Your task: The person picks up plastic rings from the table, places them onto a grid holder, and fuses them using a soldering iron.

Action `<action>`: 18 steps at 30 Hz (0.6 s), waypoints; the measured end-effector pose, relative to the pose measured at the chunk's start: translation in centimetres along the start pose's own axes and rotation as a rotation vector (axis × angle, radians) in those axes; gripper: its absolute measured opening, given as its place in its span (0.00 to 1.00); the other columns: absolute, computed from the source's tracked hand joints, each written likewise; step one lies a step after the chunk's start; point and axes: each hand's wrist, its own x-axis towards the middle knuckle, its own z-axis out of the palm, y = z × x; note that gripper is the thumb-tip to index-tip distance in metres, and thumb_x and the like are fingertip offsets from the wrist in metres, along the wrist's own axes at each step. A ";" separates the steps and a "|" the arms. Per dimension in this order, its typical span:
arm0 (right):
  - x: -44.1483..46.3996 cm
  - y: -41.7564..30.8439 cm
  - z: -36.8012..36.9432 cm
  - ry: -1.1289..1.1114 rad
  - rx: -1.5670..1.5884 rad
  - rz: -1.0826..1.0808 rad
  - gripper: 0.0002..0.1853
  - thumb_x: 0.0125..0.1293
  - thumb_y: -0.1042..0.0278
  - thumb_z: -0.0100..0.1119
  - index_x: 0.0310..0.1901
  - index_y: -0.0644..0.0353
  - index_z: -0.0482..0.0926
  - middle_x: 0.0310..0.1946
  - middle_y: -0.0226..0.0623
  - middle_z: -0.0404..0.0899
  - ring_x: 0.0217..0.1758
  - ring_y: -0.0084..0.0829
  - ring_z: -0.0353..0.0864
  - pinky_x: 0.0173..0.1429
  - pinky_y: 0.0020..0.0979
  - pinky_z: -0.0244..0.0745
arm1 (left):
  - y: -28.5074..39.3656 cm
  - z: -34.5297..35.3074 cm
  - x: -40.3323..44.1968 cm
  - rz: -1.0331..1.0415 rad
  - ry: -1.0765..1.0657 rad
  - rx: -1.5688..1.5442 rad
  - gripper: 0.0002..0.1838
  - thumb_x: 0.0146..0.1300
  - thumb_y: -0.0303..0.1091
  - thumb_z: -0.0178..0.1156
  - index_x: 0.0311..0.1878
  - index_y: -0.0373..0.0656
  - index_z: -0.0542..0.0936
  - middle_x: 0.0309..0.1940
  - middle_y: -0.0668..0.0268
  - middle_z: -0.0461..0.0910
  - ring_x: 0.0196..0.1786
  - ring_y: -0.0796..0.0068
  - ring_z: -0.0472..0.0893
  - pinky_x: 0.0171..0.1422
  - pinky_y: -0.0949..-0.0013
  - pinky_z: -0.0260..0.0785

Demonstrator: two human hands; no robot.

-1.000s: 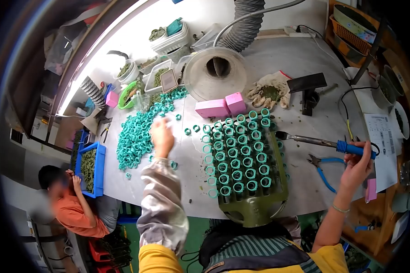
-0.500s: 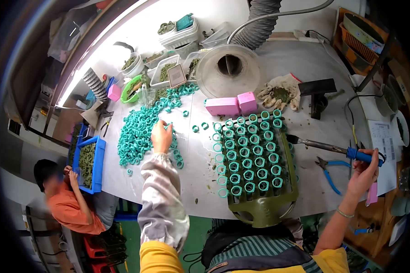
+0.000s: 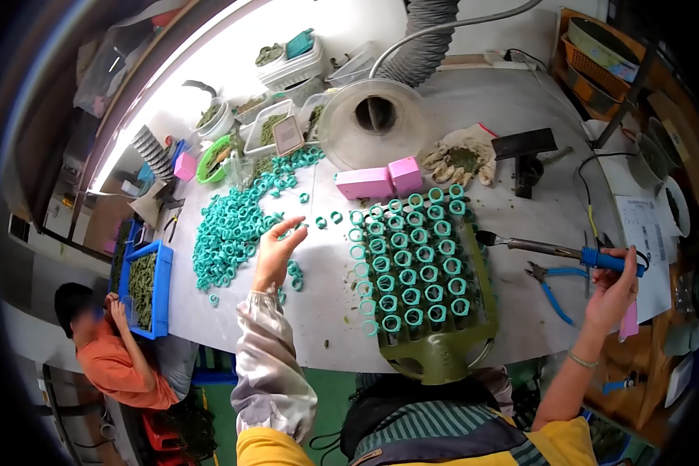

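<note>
My left hand is over the grey table, just right of a heap of teal rings. Its thumb and fingers are pinched together near a small teal piece, too small to make out clearly. My right hand grips the blue handle of a soldering iron, whose flat tip points left at the rack's right edge. Between the hands stands a dark green rack bearing rows of teal rings. Two loose rings lie left of it.
Pink blocks, a clear funnel and a stained glove are behind the rack. Pliers with blue handles lie at right. A co-worker in orange sits at left beside a blue tray.
My left hand has come away from the heap, moving right toward the loose rings. My right hand keeps hold of the iron. The whole view has shifted slightly.
</note>
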 end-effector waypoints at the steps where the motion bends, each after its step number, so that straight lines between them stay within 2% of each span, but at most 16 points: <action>1: 0.0 -0.1 -0.1 0.002 -0.004 0.004 0.19 0.72 0.52 0.58 0.30 0.61 0.81 0.28 0.37 0.84 0.18 0.19 0.74 0.24 0.19 0.66 | 2.2 2.1 -1.2 0.038 -0.030 0.011 0.17 0.63 0.26 0.66 0.55 0.36 0.82 0.49 0.66 0.82 0.46 0.79 0.81 0.53 0.77 0.72; 3: -0.5 -0.4 0.4 0.006 0.000 0.023 0.20 0.71 0.52 0.58 0.30 0.62 0.81 0.28 0.37 0.84 0.18 0.19 0.74 0.24 0.20 0.67 | 4.7 6.2 -2.2 0.143 -0.147 0.128 0.17 0.63 0.25 0.65 0.56 0.38 0.82 0.48 0.68 0.82 0.49 0.80 0.80 0.53 0.76 0.72; 5: -0.4 -0.2 0.3 0.010 0.006 0.034 0.20 0.72 0.52 0.58 0.30 0.62 0.81 0.28 0.39 0.84 0.18 0.21 0.75 0.25 0.21 0.69 | 7.0 11.3 -3.7 0.357 -0.258 0.190 0.16 0.62 0.24 0.65 0.54 0.39 0.83 0.47 0.65 0.81 0.48 0.75 0.80 0.53 0.71 0.73; 7: -0.4 0.0 0.5 -0.001 0.022 0.043 0.20 0.72 0.52 0.58 0.30 0.63 0.81 0.28 0.41 0.84 0.18 0.22 0.75 0.26 0.22 0.70 | 8.0 16.0 -4.4 0.583 -0.328 0.315 0.15 0.61 0.25 0.65 0.52 0.39 0.83 0.48 0.61 0.81 0.49 0.64 0.80 0.56 0.65 0.72; 9: -0.6 0.2 0.9 -0.013 0.014 0.038 0.20 0.72 0.53 0.58 0.30 0.64 0.81 0.28 0.42 0.84 0.19 0.23 0.76 0.26 0.23 0.71 | 8.9 19.3 -4.5 0.784 -0.289 0.527 0.17 0.60 0.26 0.67 0.53 0.44 0.83 0.52 0.60 0.81 0.52 0.59 0.79 0.59 0.61 0.72; 10: -0.6 0.5 0.9 -0.027 0.021 0.040 0.20 0.72 0.54 0.58 0.30 0.65 0.81 0.28 0.42 0.84 0.19 0.24 0.76 0.26 0.23 0.71 | 8.6 20.8 -4.3 0.745 -0.287 0.485 0.16 0.59 0.27 0.68 0.52 0.43 0.83 0.50 0.60 0.82 0.53 0.54 0.78 0.60 0.58 0.69; 18: -0.9 2.8 2.9 -0.070 0.064 0.054 0.19 0.72 0.56 0.57 0.31 0.65 0.80 0.27 0.41 0.84 0.18 0.25 0.79 0.25 0.25 0.72 | 7.1 24.9 -2.5 0.744 -0.371 0.554 0.15 0.58 0.25 0.67 0.50 0.41 0.83 0.51 0.59 0.82 0.55 0.55 0.78 0.61 0.59 0.70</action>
